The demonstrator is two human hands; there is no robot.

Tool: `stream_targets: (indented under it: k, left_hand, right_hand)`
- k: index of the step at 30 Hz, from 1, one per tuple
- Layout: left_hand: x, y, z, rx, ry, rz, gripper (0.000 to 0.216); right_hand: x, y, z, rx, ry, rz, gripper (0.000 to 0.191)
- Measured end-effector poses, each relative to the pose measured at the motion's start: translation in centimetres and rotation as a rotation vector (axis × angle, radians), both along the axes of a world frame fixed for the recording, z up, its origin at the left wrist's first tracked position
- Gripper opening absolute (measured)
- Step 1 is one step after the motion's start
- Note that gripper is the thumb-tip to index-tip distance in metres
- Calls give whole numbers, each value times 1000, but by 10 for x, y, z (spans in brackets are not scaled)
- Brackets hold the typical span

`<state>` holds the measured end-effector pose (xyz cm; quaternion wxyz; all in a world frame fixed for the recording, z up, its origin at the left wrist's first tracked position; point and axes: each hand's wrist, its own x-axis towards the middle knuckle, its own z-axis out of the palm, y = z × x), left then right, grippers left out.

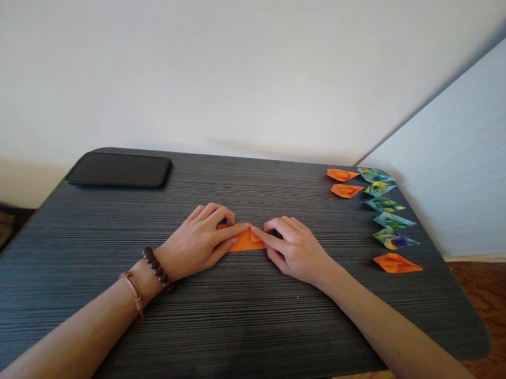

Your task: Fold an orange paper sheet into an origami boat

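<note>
A partly folded sheet of orange paper (245, 244) lies on the dark table between my hands. My left hand (206, 232) is on its left end, with the index fingertip pressing near the top fold and the thumb along the lower side. From the other end, my right hand (295, 244) touches it, index fingertip by the same fold and the other fingers curled. Both ends of the paper are partly hidden under my fingers. A beaded bracelet (157, 268) and a thin copper-coloured bangle (133, 294) circle my left wrist.
Folded orange paper boats (397, 263) and several patterned paper boats (393, 221) stand along the right side of the table (243, 327). A black phone (119, 170) lies at the back left. A white wall (244, 67) rises behind, and a pale panel (477, 141) stands on the right.
</note>
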<state>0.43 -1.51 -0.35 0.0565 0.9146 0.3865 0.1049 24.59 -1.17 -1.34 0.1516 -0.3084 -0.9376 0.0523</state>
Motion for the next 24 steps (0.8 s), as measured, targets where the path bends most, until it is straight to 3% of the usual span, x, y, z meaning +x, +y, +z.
stream_targets:
  k: [24]
  left_hand:
    - [9,-4,8,28,51,30,42]
  right_hand:
    - [-5,-3,5,58,-108,-8,36]
